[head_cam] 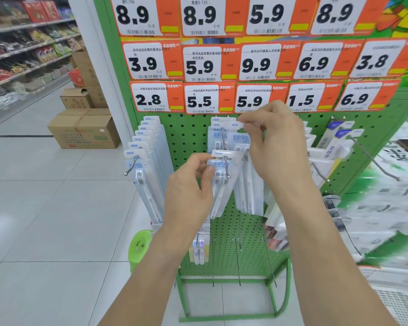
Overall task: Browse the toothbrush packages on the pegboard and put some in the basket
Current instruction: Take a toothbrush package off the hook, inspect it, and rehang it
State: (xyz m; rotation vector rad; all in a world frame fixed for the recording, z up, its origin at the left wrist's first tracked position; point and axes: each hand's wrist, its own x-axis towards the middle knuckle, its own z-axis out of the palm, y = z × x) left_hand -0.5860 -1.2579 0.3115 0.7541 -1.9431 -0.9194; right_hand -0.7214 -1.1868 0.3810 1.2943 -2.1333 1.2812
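A green pegboard [189, 135] carries rows of clear toothbrush packages on metal hooks, under orange price tags. My left hand [191, 187] pinches the front toothbrush package [222, 165] hanging at the tip of the middle hook. My right hand [276, 147] grips the top tab of a second toothbrush package [247, 194] beside it, held just right of that hook. Another full row of toothbrush packages [149, 165] hangs on the left hook. A white basket [396, 295] shows at the lower right corner.
Bare hooks [372, 158] jut out at the right and lower down on the board. A green plastic stool [139, 248] stands at the rack's left foot. Cardboard boxes [85, 130] sit on the floor to the left, beside snack shelves [26, 43].
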